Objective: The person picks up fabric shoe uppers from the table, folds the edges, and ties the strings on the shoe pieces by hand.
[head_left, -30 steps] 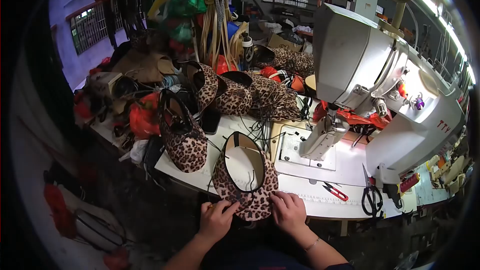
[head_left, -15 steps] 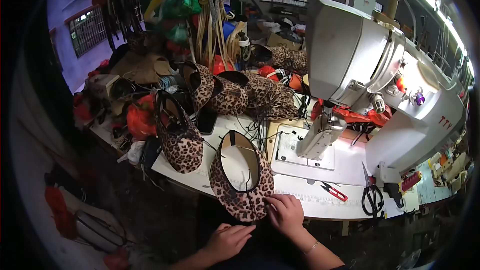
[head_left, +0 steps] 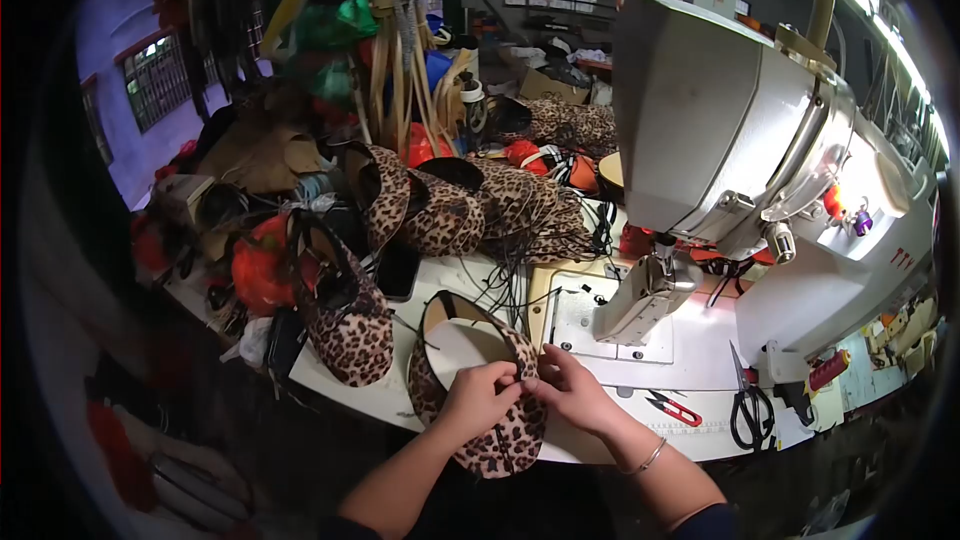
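Higher than a second ago, your left hand (head_left: 478,402) and right hand (head_left: 577,398) pinch the dark-edged leopard-print fabric piece (head_left: 480,455) beside its opening, apparently to steady it, overhanging the white desk (head_left: 590,450), near the white sewing machine (head_left: 690,120).

The left hand (head_left: 480,402) hides part of the leopard-print piece (head_left: 503,448) beneath it.
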`<act>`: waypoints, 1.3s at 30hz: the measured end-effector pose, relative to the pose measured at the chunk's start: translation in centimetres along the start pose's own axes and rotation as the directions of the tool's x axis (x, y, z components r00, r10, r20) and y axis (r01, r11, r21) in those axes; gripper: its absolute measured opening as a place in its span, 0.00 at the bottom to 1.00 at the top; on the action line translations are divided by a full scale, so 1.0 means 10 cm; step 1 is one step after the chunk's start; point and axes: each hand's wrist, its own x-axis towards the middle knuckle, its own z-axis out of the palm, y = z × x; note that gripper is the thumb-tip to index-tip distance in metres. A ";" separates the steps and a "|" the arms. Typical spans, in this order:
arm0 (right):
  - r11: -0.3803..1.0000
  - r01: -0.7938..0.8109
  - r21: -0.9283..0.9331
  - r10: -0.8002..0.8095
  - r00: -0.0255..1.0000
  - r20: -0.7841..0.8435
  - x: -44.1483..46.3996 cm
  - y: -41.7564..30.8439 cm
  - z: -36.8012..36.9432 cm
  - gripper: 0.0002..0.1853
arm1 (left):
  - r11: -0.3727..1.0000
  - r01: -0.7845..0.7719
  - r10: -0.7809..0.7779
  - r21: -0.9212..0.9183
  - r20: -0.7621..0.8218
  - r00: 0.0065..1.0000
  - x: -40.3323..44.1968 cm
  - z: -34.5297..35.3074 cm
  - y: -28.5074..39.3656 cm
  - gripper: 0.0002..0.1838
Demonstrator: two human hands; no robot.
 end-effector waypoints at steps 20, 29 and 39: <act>0.734 0.011 0.679 0.162 0.968 -0.190 0.16 0.02 0.39 0.07 | 0.912 0.112 -0.184 -0.396 -0.148 0.972 0.07 0.24 0.05 0.16; 0.816 0.021 0.577 0.102 0.978 -0.179 0.15 0.15 0.40 0.07 | 0.820 0.208 -0.219 -0.534 0.043 0.975 -0.15 0.02 0.02 0.09; 0.947 0.223 0.230 -0.139 0.933 -0.331 0.00 0.08 0.46 0.06 | 0.991 -0.132 0.128 0.005 -0.285 0.950 -0.11 0.18 0.20 0.09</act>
